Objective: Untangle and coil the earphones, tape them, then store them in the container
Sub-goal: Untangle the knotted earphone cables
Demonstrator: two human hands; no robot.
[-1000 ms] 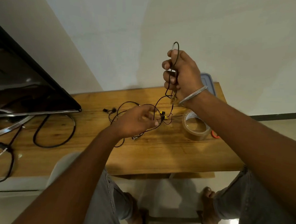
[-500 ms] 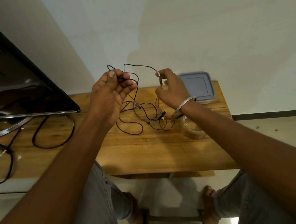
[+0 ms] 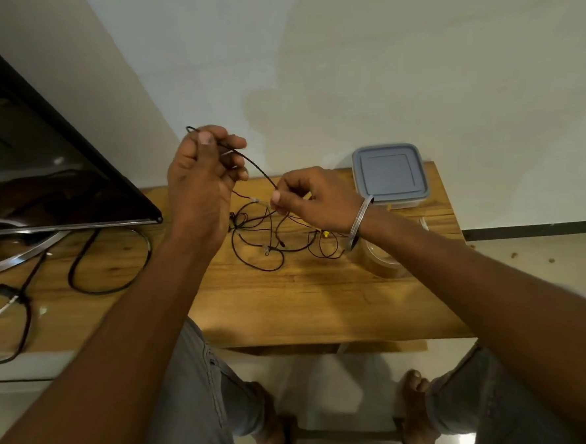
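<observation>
The earphones [image 3: 254, 164] are pinched by the curled fingers of the left hand [image 3: 201, 178] and the right hand [image 3: 313, 199] above a wooden table [image 3: 297, 304] set against a pale wall [image 3: 362, 71], the tangle trailing onto it.

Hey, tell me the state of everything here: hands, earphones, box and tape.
Black wired earphones: tangled, one strand between both hands, rest on the table.
Left hand: raised, pinches the strand.
Right hand: pinches it lower down.
Square plastic container, grey lid: closed.
Brown tape roll: flat on table, partly hidden.
</observation>
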